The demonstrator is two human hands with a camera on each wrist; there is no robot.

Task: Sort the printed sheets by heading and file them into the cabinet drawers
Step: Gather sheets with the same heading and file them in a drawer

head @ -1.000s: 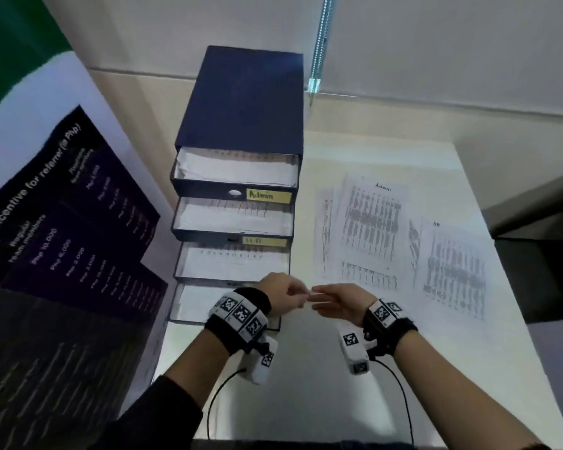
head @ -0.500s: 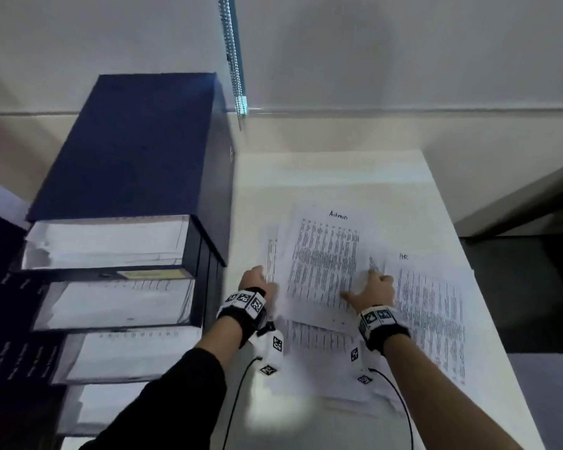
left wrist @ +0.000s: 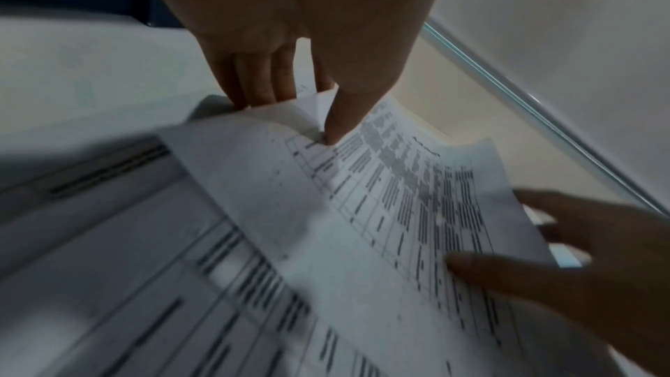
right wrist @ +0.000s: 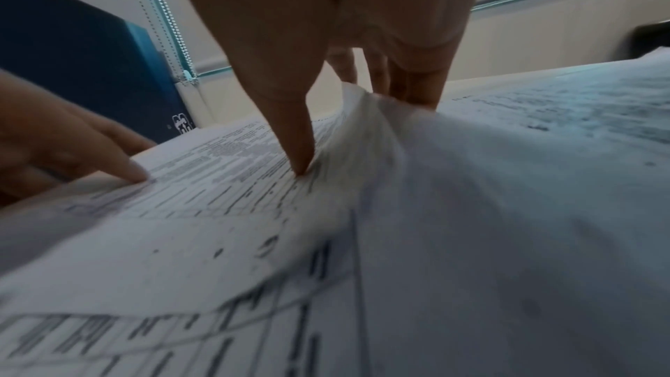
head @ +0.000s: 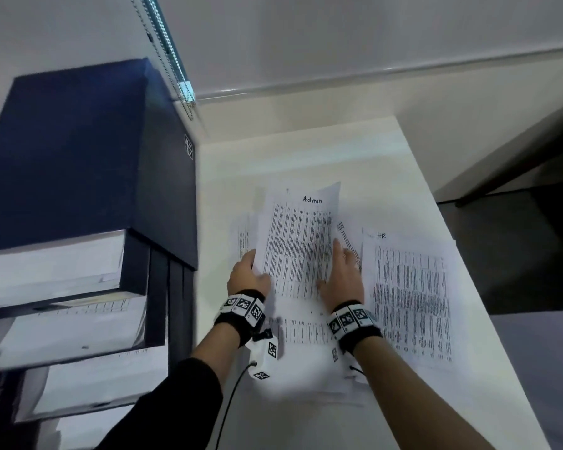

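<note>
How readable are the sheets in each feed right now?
Head view: dim, but the Admin sheet heading is legible, and the HR sheet beside it. Left wrist view: near print smeared. Right wrist view: foreground paper blurred, sharper by the right hand.

Thin paper sheets [head: 301, 241], seemingly matt.

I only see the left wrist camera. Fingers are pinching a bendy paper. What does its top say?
Observer: In the head view it reads Admin, so that is the Admin sheet.
Operator: Is there another paper?
Observer: Yes, an HR sheet lies flat on the table, just right of the right hand.
Operator: Are the drawers open?
Observer: Yes. The blue cabinet on the left has its drawers pulled out, with paper inside.
</note>
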